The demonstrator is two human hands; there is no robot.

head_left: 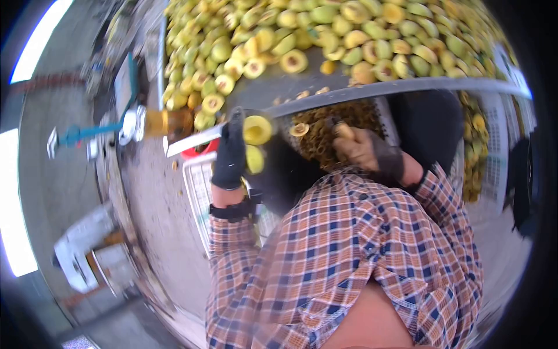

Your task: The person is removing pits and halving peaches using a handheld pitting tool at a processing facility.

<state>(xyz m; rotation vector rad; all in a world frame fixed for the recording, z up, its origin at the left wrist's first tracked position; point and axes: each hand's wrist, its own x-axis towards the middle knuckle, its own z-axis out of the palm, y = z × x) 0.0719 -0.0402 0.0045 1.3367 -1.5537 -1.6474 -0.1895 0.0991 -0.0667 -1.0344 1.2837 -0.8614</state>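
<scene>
My left hand point(229, 154), in a black glove, is beside the near left corner of the metal table. It holds a hollowed yellow peach half point(257, 130) against its palm side, with a second greenish-yellow half point(254, 159) just below. My right hand point(363, 152), its glove leaving the fingers bare, is closed around the light handle of a short tool point(345, 131); the tool's dark working end is partly hidden. Beneath that hand lies a heap of brown peach pits point(325, 136). A cut peach piece point(299, 130) rests at the heap's left side.
A metal-rimmed table point(279, 90) piled with peach halves point(372, 46) spans the front. White crates stand at left point(200, 186) and right point(494, 134), the right one beside more fruit. A red basin point(200, 149) sits under the table's left corner.
</scene>
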